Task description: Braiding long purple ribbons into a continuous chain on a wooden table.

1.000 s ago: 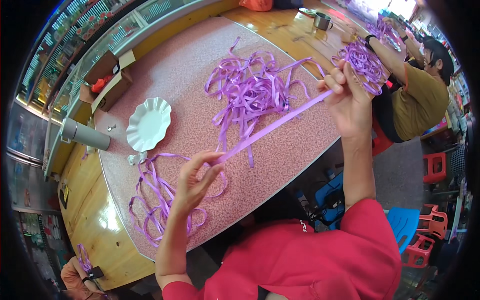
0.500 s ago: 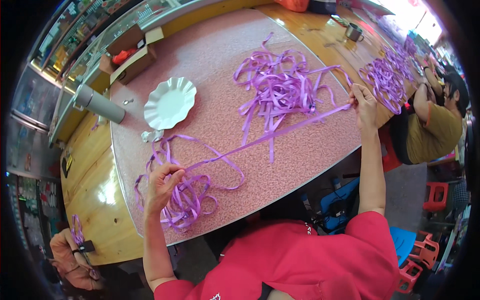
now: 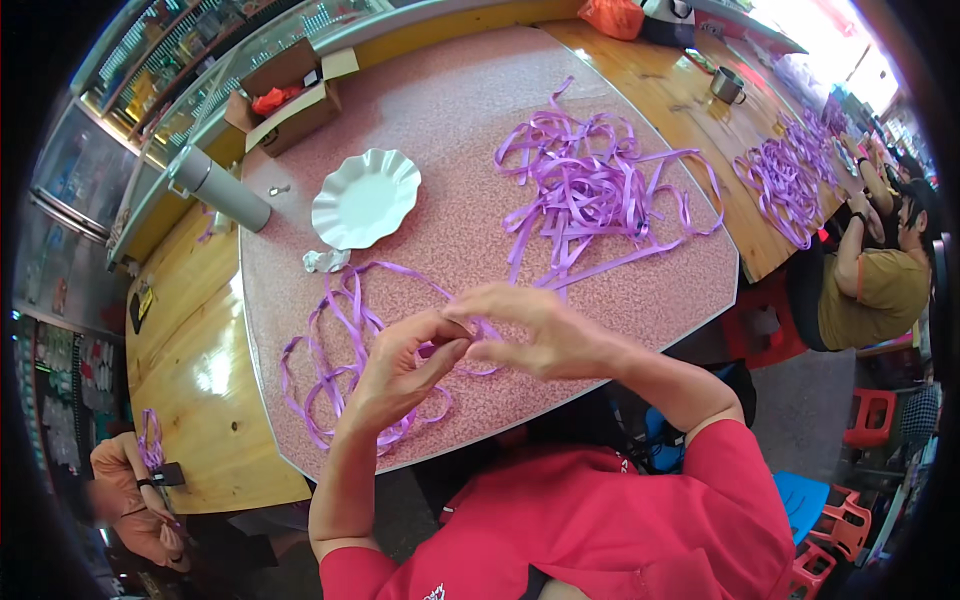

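My left hand (image 3: pixel 400 375) and my right hand (image 3: pixel 530 330) meet over the near edge of the pink speckled table (image 3: pixel 450 200), fingertips pinched together on a purple ribbon strand (image 3: pixel 480 335). That strand runs left into a looped pile of purple ribbon (image 3: pixel 340 370) lying under my left hand. A bigger tangled heap of purple ribbon (image 3: pixel 590 190) lies further back on the right, with strands trailing toward my right hand.
A white scalloped paper plate (image 3: pixel 365 197) and a crumpled white scrap (image 3: pixel 325 261) lie at the left. A grey cylinder flask (image 3: pixel 218 187) and an open cardboard box (image 3: pixel 290 95) sit behind. Another person in a yellow shirt (image 3: pixel 875 290) handles purple ribbon (image 3: pixel 785 175) on a wooden table.
My hands were wide apart with the ribbon stretched between them. They have come together in front of me, and the drawn strand now lies in the left pile.
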`<state>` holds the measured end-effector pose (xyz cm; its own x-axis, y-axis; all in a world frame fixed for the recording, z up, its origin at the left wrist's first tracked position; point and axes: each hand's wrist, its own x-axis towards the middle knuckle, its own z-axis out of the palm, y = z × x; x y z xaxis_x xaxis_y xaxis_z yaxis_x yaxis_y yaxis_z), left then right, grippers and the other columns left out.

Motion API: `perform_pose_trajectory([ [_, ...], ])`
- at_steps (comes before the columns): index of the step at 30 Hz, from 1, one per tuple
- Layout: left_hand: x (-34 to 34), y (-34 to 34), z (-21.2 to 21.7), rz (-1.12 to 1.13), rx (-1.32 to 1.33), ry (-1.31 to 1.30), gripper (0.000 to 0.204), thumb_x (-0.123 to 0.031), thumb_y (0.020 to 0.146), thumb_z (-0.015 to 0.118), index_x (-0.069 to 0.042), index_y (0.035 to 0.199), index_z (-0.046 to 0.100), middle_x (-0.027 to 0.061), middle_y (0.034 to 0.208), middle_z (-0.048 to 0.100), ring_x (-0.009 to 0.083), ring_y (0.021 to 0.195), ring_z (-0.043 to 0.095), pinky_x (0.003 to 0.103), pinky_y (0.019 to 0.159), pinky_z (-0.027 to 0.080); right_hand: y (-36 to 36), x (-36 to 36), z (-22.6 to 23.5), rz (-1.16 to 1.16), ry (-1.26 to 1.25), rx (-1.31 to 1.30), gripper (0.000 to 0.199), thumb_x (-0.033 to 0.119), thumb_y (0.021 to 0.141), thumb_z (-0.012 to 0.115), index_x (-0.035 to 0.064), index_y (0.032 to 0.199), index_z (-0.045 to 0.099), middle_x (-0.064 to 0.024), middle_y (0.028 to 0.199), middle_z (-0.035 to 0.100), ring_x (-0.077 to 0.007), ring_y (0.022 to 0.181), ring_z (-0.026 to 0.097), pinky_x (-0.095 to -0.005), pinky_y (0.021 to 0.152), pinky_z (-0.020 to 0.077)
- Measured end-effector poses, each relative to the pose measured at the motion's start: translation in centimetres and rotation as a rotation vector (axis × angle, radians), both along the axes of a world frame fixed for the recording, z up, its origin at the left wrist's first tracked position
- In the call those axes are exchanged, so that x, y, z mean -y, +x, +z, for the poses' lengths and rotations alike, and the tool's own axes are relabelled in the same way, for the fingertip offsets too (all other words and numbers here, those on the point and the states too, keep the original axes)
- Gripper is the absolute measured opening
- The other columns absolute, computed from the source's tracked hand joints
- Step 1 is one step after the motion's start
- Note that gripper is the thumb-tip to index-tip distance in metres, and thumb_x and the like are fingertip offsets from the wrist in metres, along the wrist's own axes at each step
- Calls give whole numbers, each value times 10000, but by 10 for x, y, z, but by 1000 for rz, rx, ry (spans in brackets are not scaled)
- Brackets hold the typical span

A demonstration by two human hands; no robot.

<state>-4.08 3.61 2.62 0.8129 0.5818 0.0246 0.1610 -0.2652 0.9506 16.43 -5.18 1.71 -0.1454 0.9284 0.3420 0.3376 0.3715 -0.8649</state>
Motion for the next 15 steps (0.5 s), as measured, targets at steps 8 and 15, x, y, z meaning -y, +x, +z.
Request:
perform_pose_trajectory([
  [8, -7, -23, -5, 80, -91, -219, 140, -146, 931, 685, -8, 928, 660, 4, 806, 624, 77, 742, 567, 226, 638, 455, -16, -9, -17, 36, -224, -205, 245, 113, 906, 693, 32, 1137, 687, -59, 861, 686, -84, 754, 600, -277, 638, 486],
  [15, -16, -31, -17, 42, 80, -540, 191, -168, 944, 674, -1, 1026, 631, 44, 879, 656, 121, 785, 625, 272, 761, 498, -11, -17, -13, -40, 29, 78, 156, 138, 845, 731, 104, 996, 747, -94, 774, 631, -230, 688, 601, -354, 607, 462],
])
